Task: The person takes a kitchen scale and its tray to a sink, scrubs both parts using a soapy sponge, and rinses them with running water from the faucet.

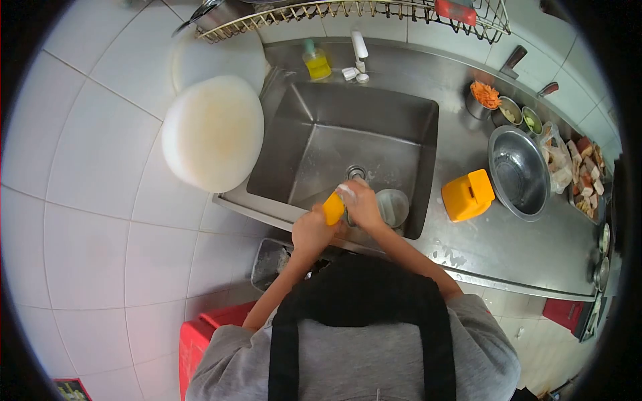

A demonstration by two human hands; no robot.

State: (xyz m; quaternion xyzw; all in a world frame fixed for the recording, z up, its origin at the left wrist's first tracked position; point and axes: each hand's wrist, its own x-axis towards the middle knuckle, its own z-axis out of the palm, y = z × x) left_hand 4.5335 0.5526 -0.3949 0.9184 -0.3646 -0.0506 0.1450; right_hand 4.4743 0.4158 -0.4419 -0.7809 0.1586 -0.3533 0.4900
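Observation:
Over the front of the steel sink [321,100], my left hand [311,234] is closed on a small yellow-orange plastic piece [333,208], the same colour as the container on the counter. My right hand [363,204] is curled right beside it, near the drain. Something white [346,191] shows at its fingers; whether it is foam or a cloth, I cannot tell. Just right of that hand, a clear round tub [393,207] sits in the sink, partly hidden by my wrist.
A yellow container [466,196] and a steel bowl [518,172] stand on the right counter. Behind are shredded carrot [485,95] and a tray of meat pieces [588,177]. Soap bottle [317,61] and faucet [360,47] are at the back; round white boards [214,134] lean left.

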